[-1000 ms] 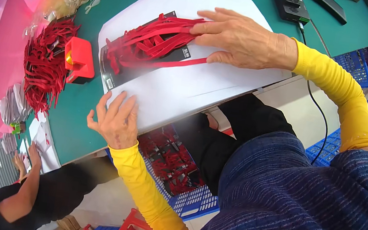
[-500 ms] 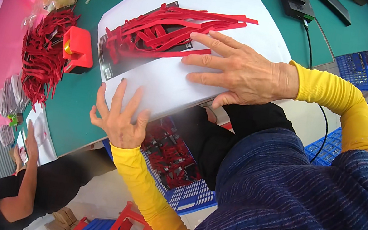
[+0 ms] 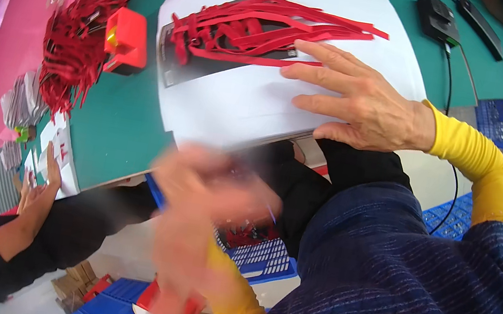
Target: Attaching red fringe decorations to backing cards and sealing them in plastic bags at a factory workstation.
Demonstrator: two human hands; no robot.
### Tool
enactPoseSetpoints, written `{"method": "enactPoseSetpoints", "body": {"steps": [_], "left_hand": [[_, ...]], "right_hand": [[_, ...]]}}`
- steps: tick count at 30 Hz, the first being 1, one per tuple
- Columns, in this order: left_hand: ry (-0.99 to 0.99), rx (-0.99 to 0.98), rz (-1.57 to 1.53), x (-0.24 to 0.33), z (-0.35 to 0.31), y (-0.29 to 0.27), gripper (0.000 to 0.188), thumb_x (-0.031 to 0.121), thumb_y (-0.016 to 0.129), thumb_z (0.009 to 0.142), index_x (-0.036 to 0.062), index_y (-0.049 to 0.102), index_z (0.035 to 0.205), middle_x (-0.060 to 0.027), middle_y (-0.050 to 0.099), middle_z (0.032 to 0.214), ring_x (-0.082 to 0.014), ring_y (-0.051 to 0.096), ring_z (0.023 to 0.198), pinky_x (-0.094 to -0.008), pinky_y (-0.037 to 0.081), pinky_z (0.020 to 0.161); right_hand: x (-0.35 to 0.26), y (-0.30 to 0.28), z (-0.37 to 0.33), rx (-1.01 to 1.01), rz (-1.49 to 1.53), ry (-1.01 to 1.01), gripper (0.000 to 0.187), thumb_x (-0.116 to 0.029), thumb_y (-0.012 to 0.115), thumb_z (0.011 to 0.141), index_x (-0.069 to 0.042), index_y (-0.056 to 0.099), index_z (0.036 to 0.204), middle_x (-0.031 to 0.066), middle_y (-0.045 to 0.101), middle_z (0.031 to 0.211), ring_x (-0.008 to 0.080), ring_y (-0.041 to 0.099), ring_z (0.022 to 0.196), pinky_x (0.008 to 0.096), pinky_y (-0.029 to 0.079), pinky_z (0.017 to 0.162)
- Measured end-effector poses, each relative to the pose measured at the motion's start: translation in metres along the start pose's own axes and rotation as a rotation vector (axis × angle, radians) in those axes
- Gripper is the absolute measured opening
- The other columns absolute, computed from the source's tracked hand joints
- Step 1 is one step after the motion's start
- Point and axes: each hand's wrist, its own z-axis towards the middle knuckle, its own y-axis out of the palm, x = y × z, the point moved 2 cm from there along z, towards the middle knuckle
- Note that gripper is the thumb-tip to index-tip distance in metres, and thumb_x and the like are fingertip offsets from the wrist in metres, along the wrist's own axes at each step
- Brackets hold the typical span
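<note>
A bundle of long red fabric strips (image 3: pixel 279 23) lies over a dark printed card (image 3: pixel 179 73) on the large white sheet (image 3: pixel 234 101). My right hand (image 3: pixel 365 103) is open, palm down on the right part of the sheet. Its fingers are stretched out, and the upper fingertips are at the lower edge of the strips. My left hand (image 3: pixel 214 184) is off the sheet's near left corner, by the table's front edge. Motion smears its fingers, so whether it holds anything cannot be made out.
A red tape dispenser (image 3: pixel 130 39) stands left of the sheet, beside a heap of red strips (image 3: pixel 75 44). A blue crate (image 3: pixel 261 260) sits below the table edge. Another person (image 3: pixel 54 237) works at the left. A black device (image 3: pixel 439 21) with a cable lies at the far right.
My left hand has left the sheet's lower left corner and swung down and right, now blurred. My right hand stays flat on the sheet. The whole view has shifted slightly.
</note>
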Motion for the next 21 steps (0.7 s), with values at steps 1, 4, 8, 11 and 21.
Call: {"method": "enactPoseSetpoints", "body": {"steps": [1, 4, 8, 11, 21], "left_hand": [[0.212, -0.024, -0.198, 0.022, 0.006, 0.008, 0.053, 0.052, 0.023, 0.092, 0.0264, 0.067, 0.081, -0.0184, 0.063, 0.103, -0.0365, 0.052, 0.096, -0.0381, 0.040, 0.079], [-0.033, -0.041, -0.638, 0.035, 0.005, 0.036, 0.059, 0.057, 0.017, 0.092, 0.0289, 0.067, 0.078, -0.0182, 0.062, 0.103, -0.0344, 0.053, 0.092, -0.0365, 0.041, 0.075], [-0.341, 0.265, 0.545, 0.005, -0.017, -0.018, 0.048, 0.044, 0.026, 0.092, 0.0218, 0.068, 0.102, -0.0169, 0.049, 0.128, -0.0402, 0.040, 0.117, -0.0458, 0.029, 0.095], [-0.470, -0.138, 1.491, -0.032, -0.050, -0.033, 0.041, 0.040, 0.037, 0.086, 0.0251, 0.062, 0.115, -0.0103, 0.043, 0.136, -0.0393, 0.031, 0.125, -0.0516, 0.020, 0.099], [-0.467, -0.211, 1.423, -0.083, -0.036, -0.037, 0.046, 0.054, 0.037, 0.088, 0.0295, 0.059, 0.120, -0.0009, 0.044, 0.136, -0.0346, 0.028, 0.127, -0.0532, 0.014, 0.099]], "right_hand": [[-0.006, -0.004, 0.007, 0.008, 0.015, -0.042, 0.038, -0.028, 0.072, 0.069, -0.009, 0.062, 0.101, 0.0099, 0.046, 0.129, 0.0356, 0.033, 0.128, 0.0468, 0.033, 0.104], [0.003, 0.003, -0.002, 0.040, -0.030, 0.023, 0.037, -0.027, 0.071, 0.069, -0.009, 0.063, 0.101, 0.0103, 0.047, 0.129, 0.0358, 0.034, 0.128, 0.0463, 0.036, 0.102], [0.002, 0.001, 0.000, 0.049, -0.044, 0.031, 0.037, -0.024, 0.072, 0.069, -0.009, 0.063, 0.100, 0.0103, 0.047, 0.128, 0.0356, 0.034, 0.128, 0.0462, 0.037, 0.100], [0.008, 0.001, -0.005, 0.070, -0.057, 0.061, 0.034, -0.021, 0.072, 0.069, -0.008, 0.063, 0.098, 0.0106, 0.047, 0.128, 0.0351, 0.034, 0.127, 0.0457, 0.038, 0.100], [0.009, 0.003, 0.002, 0.078, -0.095, 0.077, 0.035, -0.022, 0.073, 0.067, -0.006, 0.062, 0.096, 0.0109, 0.047, 0.127, 0.0344, 0.034, 0.128, 0.0447, 0.039, 0.099]]}}
